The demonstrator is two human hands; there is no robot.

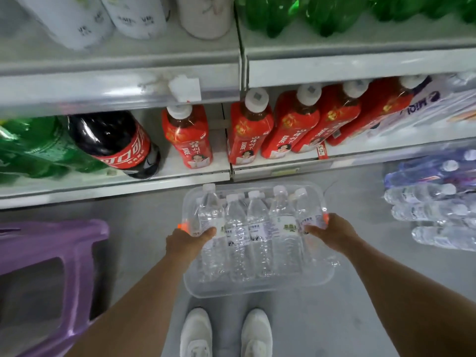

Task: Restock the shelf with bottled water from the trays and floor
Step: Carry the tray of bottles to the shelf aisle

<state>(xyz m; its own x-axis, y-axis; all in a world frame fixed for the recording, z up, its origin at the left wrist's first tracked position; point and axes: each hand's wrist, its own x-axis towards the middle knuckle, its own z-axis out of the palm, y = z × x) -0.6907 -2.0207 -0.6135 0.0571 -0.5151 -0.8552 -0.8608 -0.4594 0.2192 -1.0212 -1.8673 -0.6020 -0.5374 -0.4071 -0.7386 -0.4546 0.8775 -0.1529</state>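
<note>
Below the front edge of the lowest shelf (180,175), held out over the grey floor (144,220), a clear plastic tray (257,288) hangs between two bare hands. Both forearms reach forward from the bottom corners of the view and converge on the tray, one at each short side.

The left hand (189,242) grips the tray's left wall. Its thumb lies over the rim and across the nearest bottle, while the fingers curl round beneath and outside the wall; one fingertip glows orange through the plastic. The right hand (332,231) mirrors this on the tray's right wall, thumb over the rim and fingers wrapped under, with another orange-lit fingertip at the wall.

Inside the tray lie the water bottles (237,228), side by side in a row, white caps pointing toward the shelf and labels facing up.

Just beyond the tray's far rim, red juice bottles (190,140) with white caps stand on the shelf. Beyond the tray and to its left are a dark cola bottle (116,140) and green bottles (33,150). Right of the tray, packs of bottled water (432,210) are stacked on the floor. Left of the tray stands a purple plastic stool (51,243). Beneath the tray's near rim, a pair of white shoes (224,333) points toward the shelf.
</note>
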